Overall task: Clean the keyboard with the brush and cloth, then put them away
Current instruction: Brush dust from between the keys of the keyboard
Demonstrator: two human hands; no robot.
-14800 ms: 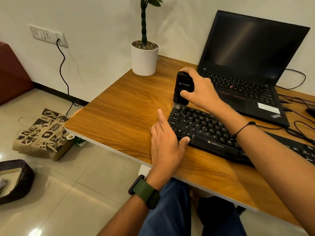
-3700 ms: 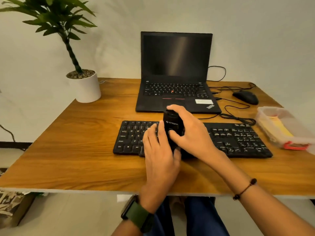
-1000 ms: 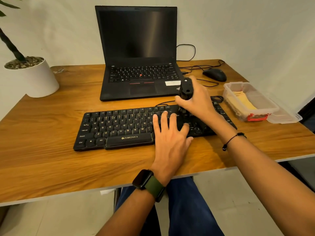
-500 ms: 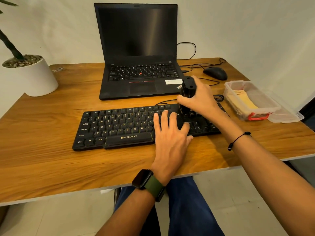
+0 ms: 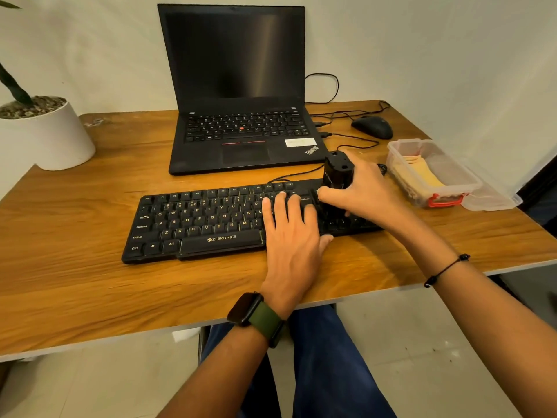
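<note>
A black keyboard (image 5: 199, 221) lies across the middle of the wooden desk (image 5: 75, 267). My right hand (image 5: 364, 191) grips a black upright brush (image 5: 337, 171) and holds it bristles-down on the keyboard's right part. My left hand (image 5: 294, 236) lies flat, fingers spread, on the keys just left of the brush. A yellow cloth (image 5: 422, 176) lies folded inside a clear plastic box (image 5: 464, 173) at the right of the desk. The keyboard's right end is hidden behind my hands.
An open black laptop (image 5: 241, 137) stands behind the keyboard. A black mouse (image 5: 372, 127) and cables lie at the back right. A white plant pot (image 5: 45, 134) stands at the back left. The box's clear lid (image 5: 494, 199) lies beside it near the desk's right edge.
Since the earliest frame the brush has travelled from the keyboard's left end to its right part. In the last second both hands barely moved; the brush shifted slightly toward me.
</note>
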